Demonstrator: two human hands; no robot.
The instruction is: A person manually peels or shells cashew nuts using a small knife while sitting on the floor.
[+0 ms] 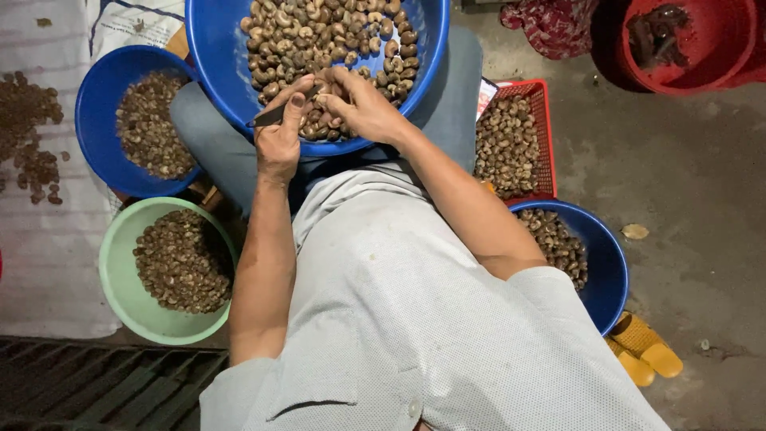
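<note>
Both forearms are reaching forward over the lap, meeting at the near rim of the large round blue plastic bowl point(214, 56), which is sitting on the knees, heaped with brown curved nuts point(335, 28). The left hand point(279, 144) is curling tight around a small dark-handled knife point(270, 116). The right hand point(365, 108) is arching over the nuts with its fingertips bunched. The blade tip is hiding between the hands, so I cannot tell whether the fingers are pinching a single nut.
</note>
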